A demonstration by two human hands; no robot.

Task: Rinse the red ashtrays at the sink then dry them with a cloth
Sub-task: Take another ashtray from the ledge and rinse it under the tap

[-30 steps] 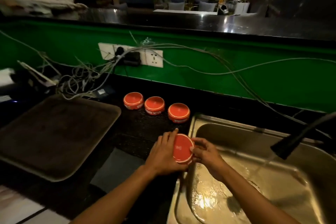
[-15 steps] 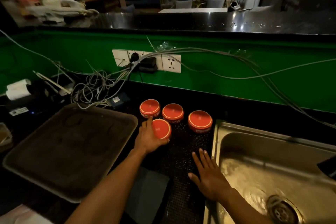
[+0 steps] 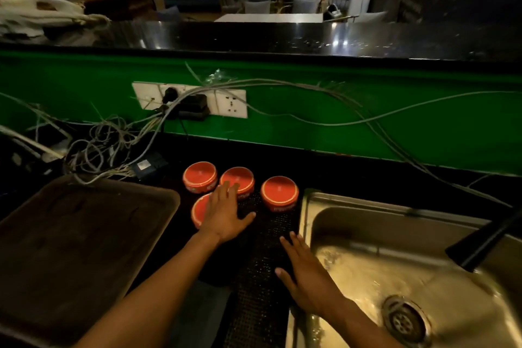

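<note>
Several red ashtrays stand upside down on the black counter left of the steel sink (image 3: 308,206). Three form a back row: a left ashtray (image 3: 199,176), a middle ashtray (image 3: 238,178) and a right ashtray (image 3: 279,192). A fourth ashtray (image 3: 199,210) sits in front of them. My left hand (image 3: 224,213) hovers flat with straight fingers over the fourth ashtray's right side, its fingertips reaching the middle one. My right hand (image 3: 305,277) lies flat and empty on the black mesh mat (image 3: 260,305) by the sink's edge. No cloth is in view.
Water runs from a black tap (image 3: 485,246) into the sink, over the drain (image 3: 406,322). A large dark tray (image 3: 70,248) fills the counter at the left. Tangled cables (image 3: 107,147) and a socket strip (image 3: 189,99) hang along the green wall behind.
My left hand carried the rinsed ashtray from the sink edge to the counter, set it down in front of the row and let go. My right hand moved onto the mat.
</note>
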